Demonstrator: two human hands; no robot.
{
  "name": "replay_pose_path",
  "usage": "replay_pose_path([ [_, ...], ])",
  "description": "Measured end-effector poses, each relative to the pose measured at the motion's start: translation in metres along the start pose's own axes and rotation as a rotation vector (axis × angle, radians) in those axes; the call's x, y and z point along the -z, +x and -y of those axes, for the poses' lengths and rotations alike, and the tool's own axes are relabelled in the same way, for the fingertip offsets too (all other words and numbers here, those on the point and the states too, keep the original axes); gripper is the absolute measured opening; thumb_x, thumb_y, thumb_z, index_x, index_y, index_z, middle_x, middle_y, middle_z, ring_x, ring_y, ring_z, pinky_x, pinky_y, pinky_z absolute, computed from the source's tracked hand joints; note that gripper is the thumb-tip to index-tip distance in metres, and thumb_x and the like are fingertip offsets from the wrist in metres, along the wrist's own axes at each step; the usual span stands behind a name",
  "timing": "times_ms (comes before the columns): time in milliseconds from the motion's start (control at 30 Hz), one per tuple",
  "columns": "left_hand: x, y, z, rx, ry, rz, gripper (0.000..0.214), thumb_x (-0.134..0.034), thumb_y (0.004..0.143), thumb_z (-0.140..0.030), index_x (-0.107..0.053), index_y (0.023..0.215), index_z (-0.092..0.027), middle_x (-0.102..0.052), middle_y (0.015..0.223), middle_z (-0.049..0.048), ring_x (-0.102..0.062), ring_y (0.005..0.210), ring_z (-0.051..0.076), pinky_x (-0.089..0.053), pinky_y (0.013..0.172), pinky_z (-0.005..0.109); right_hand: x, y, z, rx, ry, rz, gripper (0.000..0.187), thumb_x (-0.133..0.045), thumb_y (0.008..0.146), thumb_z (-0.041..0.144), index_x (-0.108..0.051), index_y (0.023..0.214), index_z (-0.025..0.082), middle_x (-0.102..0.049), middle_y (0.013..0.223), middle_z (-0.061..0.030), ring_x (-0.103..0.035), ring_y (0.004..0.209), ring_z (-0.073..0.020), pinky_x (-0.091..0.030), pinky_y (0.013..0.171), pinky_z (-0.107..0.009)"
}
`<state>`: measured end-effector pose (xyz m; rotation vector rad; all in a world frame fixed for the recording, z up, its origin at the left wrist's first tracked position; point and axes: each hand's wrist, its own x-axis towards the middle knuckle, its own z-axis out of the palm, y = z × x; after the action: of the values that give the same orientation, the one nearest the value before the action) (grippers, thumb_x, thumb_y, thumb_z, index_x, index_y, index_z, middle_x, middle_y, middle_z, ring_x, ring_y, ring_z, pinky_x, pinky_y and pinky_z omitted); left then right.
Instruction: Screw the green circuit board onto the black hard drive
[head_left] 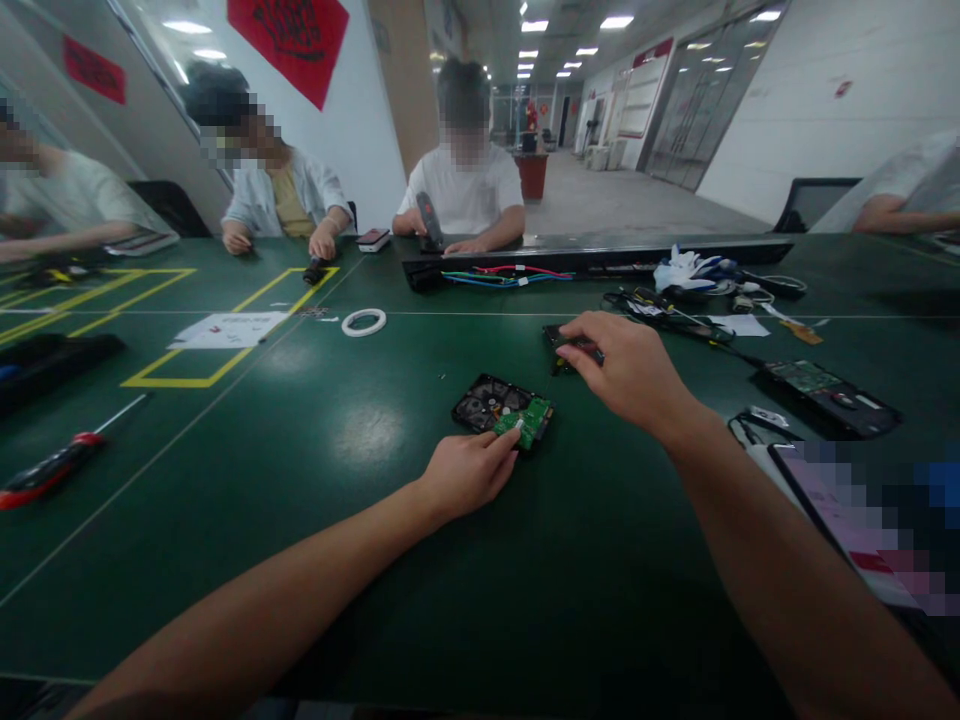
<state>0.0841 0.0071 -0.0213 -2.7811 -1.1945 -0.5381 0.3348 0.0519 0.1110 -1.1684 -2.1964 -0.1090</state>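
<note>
A hard drive (480, 400) lies on the green table with its underside up, and a green circuit board (534, 420) covers part of it. My left hand (471, 470) grips the drive's near edge, its index finger resting on the circuit board. Farther up and to the right, my right hand (626, 365) is closed, thumb below and fingers above, on a small flat dark object (553, 338). The hand covers most of that object, so its kind cannot be made out.
At left lie a red-and-black screwdriver (64, 462) and a paper sheet (229, 330). A white tape roll (364, 322) sits near mid-table. Cables (660, 312), gloves (694, 272) and another drive (829, 395) are at right. Co-workers (465, 190) sit across the table.
</note>
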Motion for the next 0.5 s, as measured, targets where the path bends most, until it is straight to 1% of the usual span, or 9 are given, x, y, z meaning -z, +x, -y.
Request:
replay_pose_path([
  [133, 0.0000, -0.0001, 0.0000, 0.005, 0.000, -0.002, 0.042, -0.040, 0.105, -0.038, -0.059, 0.138, -0.019, -0.075, 0.096, 0.0076, -0.071, 0.072, 0.020, -0.053, 0.057, 0.031, 0.0004, -0.0002, 0.0003, 0.011, 0.007, -0.002, 0.012, -0.060, 0.096, 0.024, -0.066, 0.105, 0.020, -0.074, 0.108, -0.0105, -0.068, 0.101, -0.0286, -0.051, 0.090, -0.043],
  [333, -0.0002, 0.0002, 0.0003, 0.004, 0.001, -0.003, 0.043, -0.039, 0.105, -0.039, -0.060, 0.137, -0.019, -0.075, 0.096, 0.0076, -0.072, 0.072, 0.020, -0.053, 0.057, 0.031, 0.0010, 0.0007, 0.0014, 0.013, 0.005, -0.002, 0.019, -0.053, 0.098, 0.022, -0.068, 0.109, 0.018, -0.074, 0.111, -0.0126, -0.067, 0.105, -0.0300, -0.050, 0.093, -0.045],
  [500, 0.0016, 0.0006, -0.0005, 0.015, 0.005, 0.008, 0.043, -0.039, 0.105, -0.039, -0.060, 0.137, -0.019, -0.075, 0.097, 0.0078, -0.072, 0.073, 0.021, -0.054, 0.057, 0.031, 0.0008, 0.0009, 0.0019, 0.013, -0.003, 0.009, 0.019, -0.052, 0.099, 0.022, -0.068, 0.108, 0.018, -0.074, 0.110, -0.0127, -0.067, 0.104, -0.0295, -0.050, 0.092, -0.044],
])
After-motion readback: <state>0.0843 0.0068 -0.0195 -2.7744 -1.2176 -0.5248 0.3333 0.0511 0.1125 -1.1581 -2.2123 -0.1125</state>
